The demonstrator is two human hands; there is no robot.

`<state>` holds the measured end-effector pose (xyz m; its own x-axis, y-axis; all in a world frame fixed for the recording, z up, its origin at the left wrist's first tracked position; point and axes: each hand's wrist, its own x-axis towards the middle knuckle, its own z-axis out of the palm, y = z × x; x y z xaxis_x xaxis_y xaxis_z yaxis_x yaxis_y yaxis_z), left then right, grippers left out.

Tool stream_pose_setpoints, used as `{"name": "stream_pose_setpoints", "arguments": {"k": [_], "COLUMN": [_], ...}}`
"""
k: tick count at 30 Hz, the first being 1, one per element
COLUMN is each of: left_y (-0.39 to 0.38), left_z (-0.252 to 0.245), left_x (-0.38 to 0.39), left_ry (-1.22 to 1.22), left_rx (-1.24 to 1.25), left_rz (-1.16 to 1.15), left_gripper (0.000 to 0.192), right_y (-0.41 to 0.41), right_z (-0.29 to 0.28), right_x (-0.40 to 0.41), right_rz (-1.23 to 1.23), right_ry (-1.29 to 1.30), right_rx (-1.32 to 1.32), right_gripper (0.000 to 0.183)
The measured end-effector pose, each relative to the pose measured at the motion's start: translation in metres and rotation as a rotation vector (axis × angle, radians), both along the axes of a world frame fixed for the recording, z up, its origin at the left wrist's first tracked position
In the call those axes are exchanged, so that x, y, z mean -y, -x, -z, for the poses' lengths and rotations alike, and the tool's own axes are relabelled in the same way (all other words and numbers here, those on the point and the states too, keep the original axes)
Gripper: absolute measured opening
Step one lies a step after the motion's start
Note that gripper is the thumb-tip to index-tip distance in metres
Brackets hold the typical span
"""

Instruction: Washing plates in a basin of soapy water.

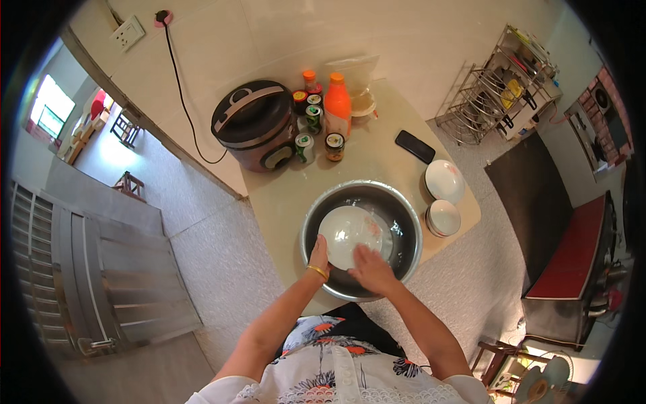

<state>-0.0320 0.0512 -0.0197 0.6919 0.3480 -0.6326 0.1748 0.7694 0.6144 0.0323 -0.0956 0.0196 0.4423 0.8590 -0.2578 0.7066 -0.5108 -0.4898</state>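
Note:
A white plate with a pink floral print (pixel 345 230) is tilted inside a round stainless-steel basin (pixel 410 257). My left hand (pixel 320 256), with a gold bangle at the wrist, grips the plate by its left edge. Slightly blurred, my right hand (pixel 371 267) lies over the plate's lower right part with its fingers spread, not closed around anything. Bright glints show on the basin's inner wall, and water seems to lie in it. Right of the basin, a white plate with a floral print (pixel 444 182) stands beside a small stack of white bowls (pixel 443 218).
A black phone (pixel 415 147) lies on the table (pixel 282 217) behind the plates. Farther back stand a rice cooker (pixel 255 126), an orange bottle (pixel 337 106), a lidded jar (pixel 334 147) and several cans (pixel 304 148). A metal rack (pixel 484 96) stands beyond the table at right.

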Motion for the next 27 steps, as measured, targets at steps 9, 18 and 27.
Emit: {"name": "stream_pose_setpoints", "arguments": {"k": [9, 18, 27], "left_y": [-0.008, -0.006, -0.007], "left_z": [-0.021, 0.004, 0.012], "left_x": [0.024, -0.007, -0.007], "left_ry": [0.173, -0.322, -0.673], "left_rx": [0.02, -0.089, -0.086], "left_rz": [0.113, -0.041, 0.041], "left_gripper": [0.057, 0.052, 0.045], "right_y": [-0.022, -0.011, -0.05], "right_z": [0.012, 0.013, 0.106], "right_x": [-0.04, 0.013, 0.013], "right_rz": [0.051, -0.081, 1.434], "right_ry": [-0.189, -0.002, -0.617], "right_rx": [0.266, 0.015, -0.82], "right_gripper": [0.053, 0.042, 0.023]}}
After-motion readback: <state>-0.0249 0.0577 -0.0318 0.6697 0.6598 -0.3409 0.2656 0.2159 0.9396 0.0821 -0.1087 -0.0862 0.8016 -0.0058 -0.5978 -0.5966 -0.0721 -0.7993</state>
